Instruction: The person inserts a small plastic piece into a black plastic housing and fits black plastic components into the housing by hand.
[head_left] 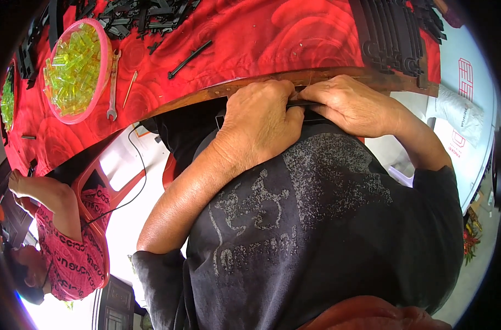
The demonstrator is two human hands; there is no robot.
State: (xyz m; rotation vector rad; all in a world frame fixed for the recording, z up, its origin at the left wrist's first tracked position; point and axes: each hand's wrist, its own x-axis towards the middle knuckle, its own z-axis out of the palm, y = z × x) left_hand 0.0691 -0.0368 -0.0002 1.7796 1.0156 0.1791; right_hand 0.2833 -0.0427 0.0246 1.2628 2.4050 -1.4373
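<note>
L hand [261,118] & R hand [352,107] pinch a blk strip [305,103] betw them, at the bench's [250,63] near edge. Visible bit's long axis runs approx L–R along that edge; both hands equally close.

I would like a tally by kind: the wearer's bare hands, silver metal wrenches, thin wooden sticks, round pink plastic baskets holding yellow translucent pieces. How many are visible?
Wearer's bare hands: 2 (left hand, right hand)
Silver metal wrench: 1
Thin wooden stick: 1
Round pink plastic basket holding yellow translucent pieces: 1
Total: 5
</note>
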